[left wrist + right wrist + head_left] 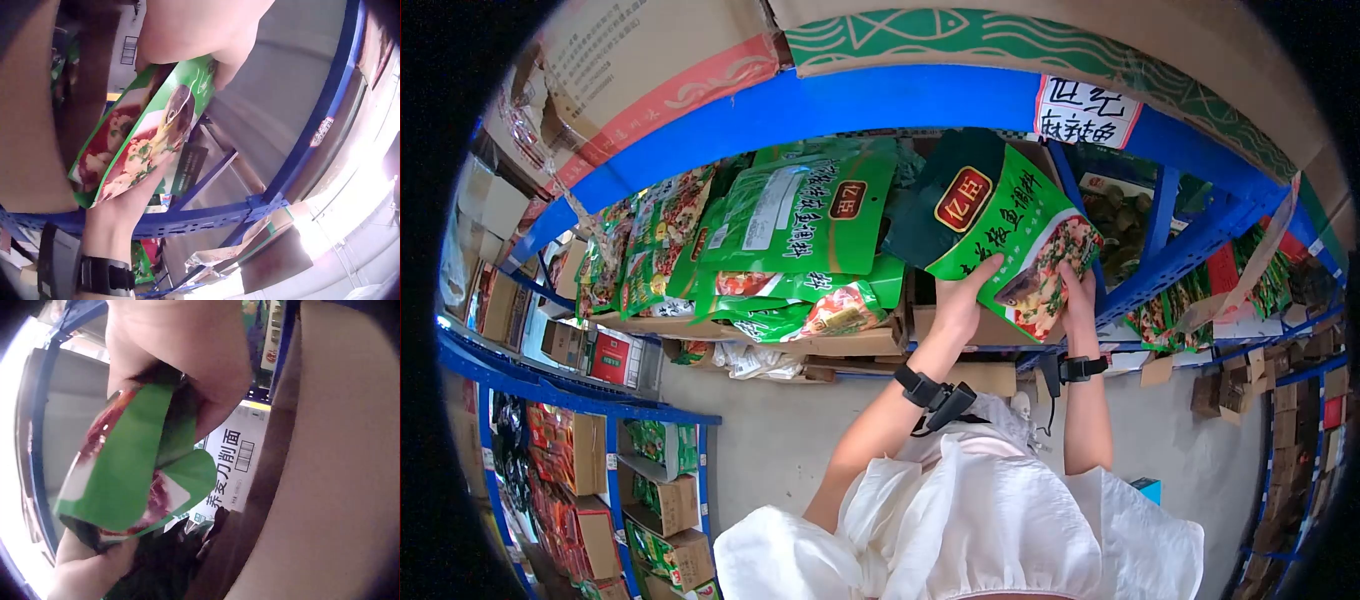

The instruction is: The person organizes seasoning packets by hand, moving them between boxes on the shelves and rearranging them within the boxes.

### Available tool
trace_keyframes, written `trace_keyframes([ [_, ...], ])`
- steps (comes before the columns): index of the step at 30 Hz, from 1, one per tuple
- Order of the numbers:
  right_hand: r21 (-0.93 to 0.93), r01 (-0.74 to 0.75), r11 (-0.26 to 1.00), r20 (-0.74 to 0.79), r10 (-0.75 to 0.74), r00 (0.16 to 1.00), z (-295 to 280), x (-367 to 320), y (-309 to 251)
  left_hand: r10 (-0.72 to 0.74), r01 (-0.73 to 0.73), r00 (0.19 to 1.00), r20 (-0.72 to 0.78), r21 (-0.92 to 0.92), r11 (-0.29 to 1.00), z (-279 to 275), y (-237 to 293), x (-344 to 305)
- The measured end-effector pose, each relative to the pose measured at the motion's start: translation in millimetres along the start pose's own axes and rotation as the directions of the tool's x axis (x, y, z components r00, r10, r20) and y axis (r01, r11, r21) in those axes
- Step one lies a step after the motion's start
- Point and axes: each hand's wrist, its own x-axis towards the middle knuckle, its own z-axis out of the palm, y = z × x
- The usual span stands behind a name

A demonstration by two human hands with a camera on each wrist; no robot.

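Both hands hold a green fish-seasoning packet [1025,235] at the front of a shelf, its picture side up. My left hand [962,300] grips its lower left edge, thumb on the front. At its lower right edge my right hand [1081,300] pinches it, fingers partly hidden behind. In the left wrist view two picture-printed layers [147,140] show below the left hand [200,31]. The right wrist view has the right hand [181,347] over the packet's bent green edge [125,465]. Left of the hands lies a pile of similar green packets [795,215] in a carton.
A blue shelf beam [880,95] with a paper label [1088,110] runs above the hands. A blue upright [1190,250] stands to the right. Cartons [670,60] sit on top. Another stocked rack [605,440] is at the lower left, beyond grey floor [775,430].
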Motion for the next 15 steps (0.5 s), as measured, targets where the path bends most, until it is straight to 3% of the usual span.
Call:
trace_keyframes([
  [4,0.066,-0.064,0.996,-0.039,0.067,0.997,7,-5,-20,-0.022,0.02,0.999,-0.035,-0.058,0.998,-3,-8,8],
  [8,0.192,-0.018,0.981,0.279,-0.037,0.96,-4,-19,-31,-0.127,0.127,0.992,0.006,-0.134,0.983,-5,0,18],
  [13,0.152,0.105,0.983,0.135,-0.126,0.983,-14,-11,-23,-0.129,0.14,0.989,0.069,-0.186,0.972,-2,-9,14],
  [15,0.143,0.086,0.986,0.046,-0.093,0.995,-14,-6,-24,-0.157,0.168,0.985,0.074,-0.192,0.967,0,-18,12],
])
